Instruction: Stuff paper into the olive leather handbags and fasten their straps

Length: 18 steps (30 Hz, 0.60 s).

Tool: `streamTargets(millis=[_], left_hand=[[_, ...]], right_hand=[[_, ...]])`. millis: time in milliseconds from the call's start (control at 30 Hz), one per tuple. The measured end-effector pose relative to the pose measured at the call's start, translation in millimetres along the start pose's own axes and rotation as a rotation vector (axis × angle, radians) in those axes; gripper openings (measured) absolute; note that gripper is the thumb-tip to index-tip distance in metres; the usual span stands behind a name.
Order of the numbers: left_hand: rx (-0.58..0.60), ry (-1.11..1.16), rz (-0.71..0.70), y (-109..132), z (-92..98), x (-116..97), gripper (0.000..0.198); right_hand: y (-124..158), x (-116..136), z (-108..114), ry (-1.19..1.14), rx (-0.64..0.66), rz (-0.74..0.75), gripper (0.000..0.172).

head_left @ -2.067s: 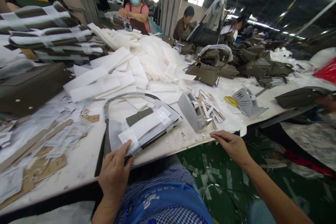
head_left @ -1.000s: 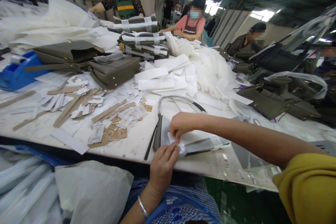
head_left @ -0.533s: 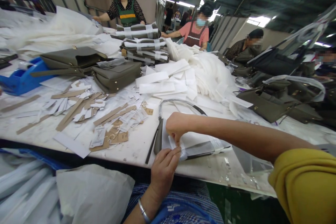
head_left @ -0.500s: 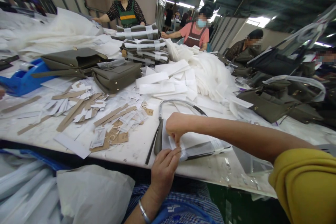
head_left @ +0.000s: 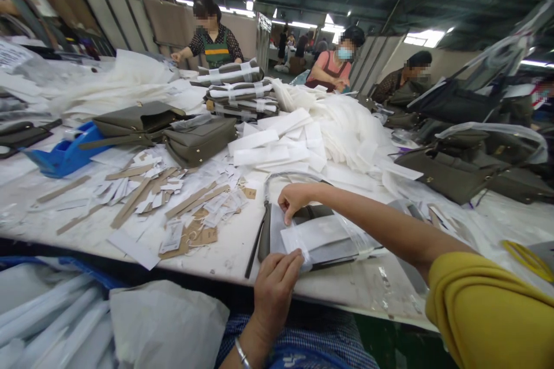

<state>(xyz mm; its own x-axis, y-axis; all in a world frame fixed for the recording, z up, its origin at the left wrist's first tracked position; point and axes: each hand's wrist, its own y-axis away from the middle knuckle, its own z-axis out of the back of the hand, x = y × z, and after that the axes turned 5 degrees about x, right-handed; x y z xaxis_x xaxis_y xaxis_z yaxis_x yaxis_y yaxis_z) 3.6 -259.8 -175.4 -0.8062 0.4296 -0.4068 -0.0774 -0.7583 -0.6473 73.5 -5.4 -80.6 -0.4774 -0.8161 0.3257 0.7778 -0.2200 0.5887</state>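
Observation:
A dark olive handbag (head_left: 319,211) lies on the table before me, its handle (head_left: 277,177) wrapped in clear plastic. White paper or thin foam covers part of it, and a white strip (head_left: 322,235) crosses the front with clear tape (head_left: 303,255) at its left end. My left hand (head_left: 277,285) grips the near edge of the handbag, fingertips by the tape. Over the bag's upper left part, my right hand (head_left: 296,200) is curled with the thumb pointing down; whatever its fingers hold is hidden.
Paper strips and brown tags (head_left: 203,235) lie scattered to the left, near a blue tape dispenser (head_left: 64,153). Two olive bags (head_left: 201,141) stand behind them. White sheets (head_left: 346,121) are heaped ahead. More bags (head_left: 450,167) and yellow-handled scissors (head_left: 526,258) lie right. Co-workers (head_left: 212,40) stand across the table.
My right hand has lifted away from my left fingertips, up and over the bag, uncovering the white strip. My left hand stays at the near edge. The camera view has shifted slightly.

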Motion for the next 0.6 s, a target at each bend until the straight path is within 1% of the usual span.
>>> streamTargets(millis=[67,100,133,167,267,300,333,400,467,600], left_hand=[[-0.012,-0.005,-0.014,0,-0.2,0,0.03],[-0.02,-0.006,-0.017,1,-0.3,0,0.03],[-0.029,-0.007,-0.021,1,-0.4,0,0.03],[-0.039,-0.007,-0.023,1,-0.5,-1,0.03],[-0.064,-0.001,-0.035,1,-1.4,-1,0.031],[-0.072,0.001,-0.038,2,-2.0,-1,0.031],[-0.081,0.004,-0.041,2,-2.8,0,0.031],[-0.099,0.014,-0.049,3,-5.0,1,0.032],[-0.118,0.025,-0.069,5,-7.7,3,0.033],[-0.137,0.04,-0.117,8,-11.8,8,0.035]], right_hand=[[9,-4,-6,-0.145,-0.07,0.038,0.045],[15,-3,-11,-0.199,-0.111,0.051,0.046],[22,-1,-17,-0.233,-0.146,0.057,0.051],[28,2,-25,-0.242,-0.173,0.052,0.061],[40,13,-50,-0.18,-0.209,-0.019,0.104],[41,15,-57,-0.161,-0.218,-0.044,0.112],[40,16,-62,-0.154,-0.227,-0.061,0.114],[35,14,-66,-0.186,-0.237,-0.074,0.108],[28,8,-66,-0.257,-0.249,-0.072,0.097],[18,-3,-64,-0.387,-0.31,0.013,0.059]])
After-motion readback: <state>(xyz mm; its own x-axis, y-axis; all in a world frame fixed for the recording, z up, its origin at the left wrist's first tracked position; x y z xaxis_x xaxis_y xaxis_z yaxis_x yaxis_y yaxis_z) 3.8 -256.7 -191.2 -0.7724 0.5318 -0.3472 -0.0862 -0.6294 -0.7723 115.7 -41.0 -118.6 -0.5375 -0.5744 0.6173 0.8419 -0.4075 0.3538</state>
